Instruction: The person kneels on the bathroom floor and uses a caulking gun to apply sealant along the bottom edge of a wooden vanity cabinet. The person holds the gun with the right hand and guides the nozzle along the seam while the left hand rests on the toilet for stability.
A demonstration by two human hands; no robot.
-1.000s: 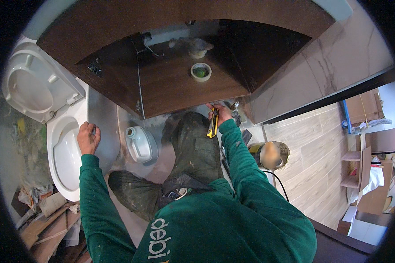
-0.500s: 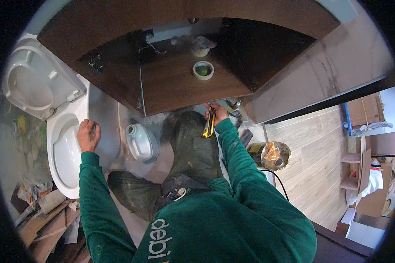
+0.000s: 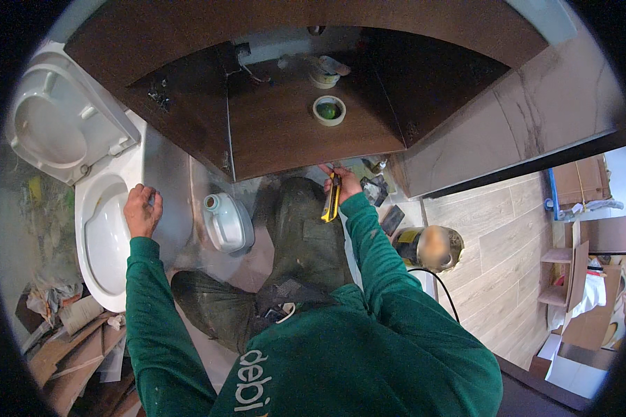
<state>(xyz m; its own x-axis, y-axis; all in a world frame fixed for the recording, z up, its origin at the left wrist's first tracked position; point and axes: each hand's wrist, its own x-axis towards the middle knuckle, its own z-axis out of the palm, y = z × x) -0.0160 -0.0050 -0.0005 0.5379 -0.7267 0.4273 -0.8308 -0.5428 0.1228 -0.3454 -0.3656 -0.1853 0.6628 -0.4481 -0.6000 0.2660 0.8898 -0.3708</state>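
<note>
In my right hand [image 3: 343, 183] is a yellow-and-black utility knife [image 3: 332, 200], its handle lying across the palm toward my knee. The hand is just below the front edge of the brown cabinet [image 3: 313, 154], with one finger stretched toward that edge. My left hand [image 3: 143, 210] is over the right rim of the white toilet bowl [image 3: 99, 240]; its fingers are loosely bent, the thumb stands apart, and I see nothing in it. Whether it touches the rim I cannot tell. Inside the cabinet is a white roll of tape [image 3: 329, 110] with something green in its middle.
A pale plastic jug [image 3: 228, 224] stands between the toilet and my legs. Right of my arm are a dark round container [image 3: 424, 249] and a black cable [image 3: 442, 281]. Wood scraps [image 3: 73, 361] lie at lower left. Behind the tape is a small tub [image 3: 323, 80].
The view has shifted slightly, so the cabinet and tape appear a little to the right. My right hand keeps the knife; my left hand stays by the toilet rim.
</note>
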